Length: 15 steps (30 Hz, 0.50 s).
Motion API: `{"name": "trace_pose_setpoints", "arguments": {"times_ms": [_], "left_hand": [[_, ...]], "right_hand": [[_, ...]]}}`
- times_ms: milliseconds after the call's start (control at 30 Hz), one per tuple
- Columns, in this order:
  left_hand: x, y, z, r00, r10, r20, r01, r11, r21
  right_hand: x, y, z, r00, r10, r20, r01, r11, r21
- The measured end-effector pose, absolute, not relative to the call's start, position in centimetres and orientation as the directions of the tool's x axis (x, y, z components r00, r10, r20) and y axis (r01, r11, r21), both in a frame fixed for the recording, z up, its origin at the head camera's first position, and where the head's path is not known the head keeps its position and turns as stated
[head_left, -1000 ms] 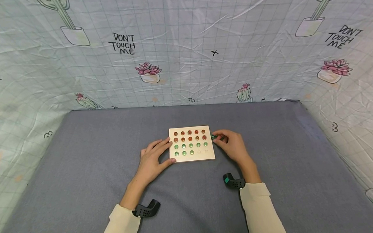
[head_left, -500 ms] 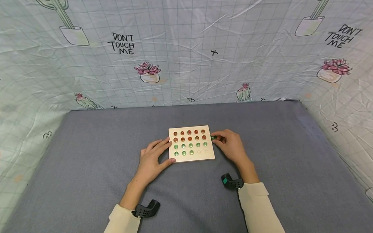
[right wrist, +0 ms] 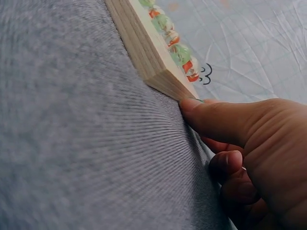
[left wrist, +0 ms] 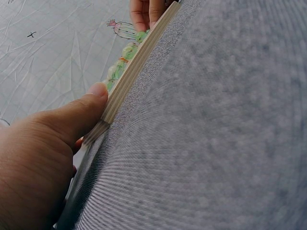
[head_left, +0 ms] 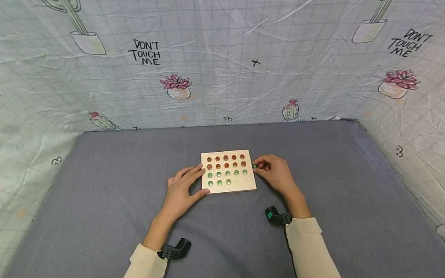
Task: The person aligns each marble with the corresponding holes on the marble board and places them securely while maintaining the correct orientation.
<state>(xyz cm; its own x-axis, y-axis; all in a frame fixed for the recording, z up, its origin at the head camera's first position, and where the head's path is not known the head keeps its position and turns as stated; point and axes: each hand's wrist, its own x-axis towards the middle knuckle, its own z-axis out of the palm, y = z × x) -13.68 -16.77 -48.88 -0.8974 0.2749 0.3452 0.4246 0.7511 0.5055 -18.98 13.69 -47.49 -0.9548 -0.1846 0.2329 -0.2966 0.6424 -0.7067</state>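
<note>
A pale wooden board (head_left: 229, 188) lies flat on the grey cloth, with marbles seated in rows of hollows. The two far rows hold orange-red marbles (head_left: 226, 158); the nearer rows hold green marbles (head_left: 228, 174). Two hollows at the near right show bare wood. My left hand (head_left: 182, 192) rests on the board's left side, its fingers extended and the thumb (left wrist: 98, 91) touching the near corner. Just beyond the right edge, my right hand (head_left: 278, 174) pinches a green marble (head_left: 255, 166) between thumb and fingers. In the right wrist view the thumb mostly hides that marble.
Grey cloth (head_left: 135, 170) covers the table around the board. A patterned curtain (head_left: 213, 74) rises behind the table's far edge and along both sides. Black wrist cameras (head_left: 175, 249) sit at both sleeves.
My right hand shifts very slightly left and then back right, still pinching the green marble beside the board's right edge. The left hand and the board stay in place.
</note>
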Motion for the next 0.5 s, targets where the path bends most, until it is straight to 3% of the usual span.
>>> {"name": "trace_pose_setpoints", "arguments": {"times_ms": [500], "left_hand": [[-13.74,-16.80,-49.04,-0.892,0.278,0.357,0.433,0.751,0.498]], "right_hand": [[-18.74,14.41,-46.97,-0.959,-0.243,0.145,-0.269,0.626,-0.732]]}}
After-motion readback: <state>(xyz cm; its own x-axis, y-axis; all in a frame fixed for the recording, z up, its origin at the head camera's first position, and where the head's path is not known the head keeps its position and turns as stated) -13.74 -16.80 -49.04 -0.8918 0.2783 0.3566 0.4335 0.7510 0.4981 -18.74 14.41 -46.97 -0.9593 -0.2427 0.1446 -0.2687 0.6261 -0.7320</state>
